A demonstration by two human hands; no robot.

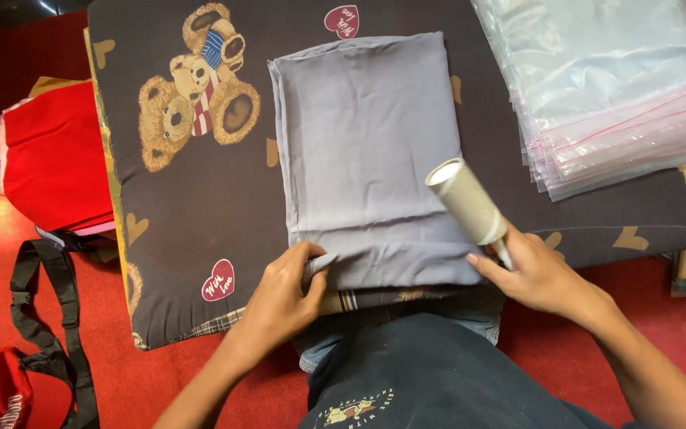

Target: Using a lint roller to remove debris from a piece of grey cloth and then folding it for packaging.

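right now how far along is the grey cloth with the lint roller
Done: the grey cloth lies folded in a neat rectangle on the bear-print mat. In hand: the left hand pinches its near edge while the right hand holds the lint roller lifted over the near right corner. Left: the clear zip bags sit stacked beside it, and the cloth is unbagged.

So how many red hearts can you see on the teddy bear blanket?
2. One red heart is at the top edge above the grey cloth; another red heart lies by the left hand. Others may be hidden.
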